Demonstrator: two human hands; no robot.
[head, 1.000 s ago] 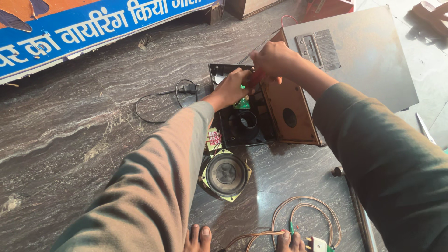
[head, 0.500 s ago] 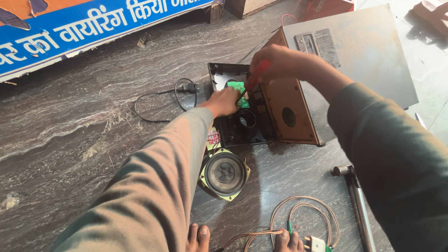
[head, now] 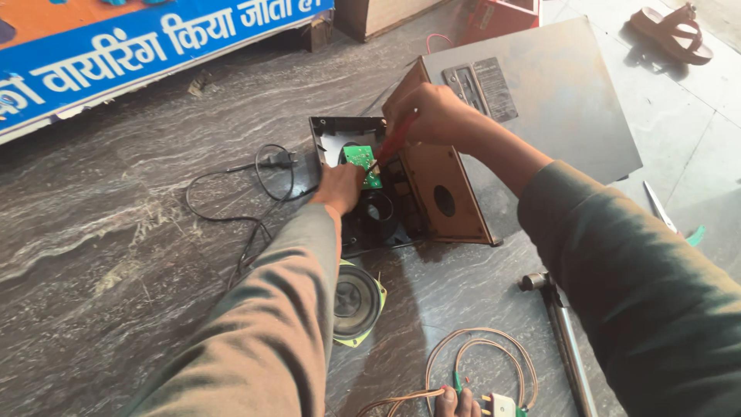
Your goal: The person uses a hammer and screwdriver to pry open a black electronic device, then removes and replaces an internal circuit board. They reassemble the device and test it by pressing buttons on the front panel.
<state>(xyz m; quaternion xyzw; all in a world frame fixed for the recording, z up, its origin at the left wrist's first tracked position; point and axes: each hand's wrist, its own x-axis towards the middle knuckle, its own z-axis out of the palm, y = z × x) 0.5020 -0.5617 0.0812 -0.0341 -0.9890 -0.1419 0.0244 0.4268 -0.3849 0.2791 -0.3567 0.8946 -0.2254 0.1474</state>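
Note:
A brown wooden speaker cabinet (head: 540, 108) lies on its side on the dark stone floor. Its black front panel (head: 340, 139) lies open in front of it, with a small green circuit board (head: 360, 158) on it. My left hand (head: 340, 188) rests on the panel and holds the board's lower edge. My right hand (head: 432, 114) grips a red-handled screwdriver (head: 394, 143) whose tip touches the board. A loose round speaker (head: 353, 301) lies on the floor under my left forearm.
A black power cord (head: 231, 208) trails left of the panel. A coil of thin wire with a plug (head: 478, 371) lies near my toes. A metal hammer (head: 563, 340) is at the lower right, a blue signboard (head: 139, 54) at the back, a sandal (head: 671, 31) top right.
My right hand has swung off the cabinet edge and brought the screwdriver tip down onto the green board. My left hand has stayed at the board. The camera view has shifted slightly.

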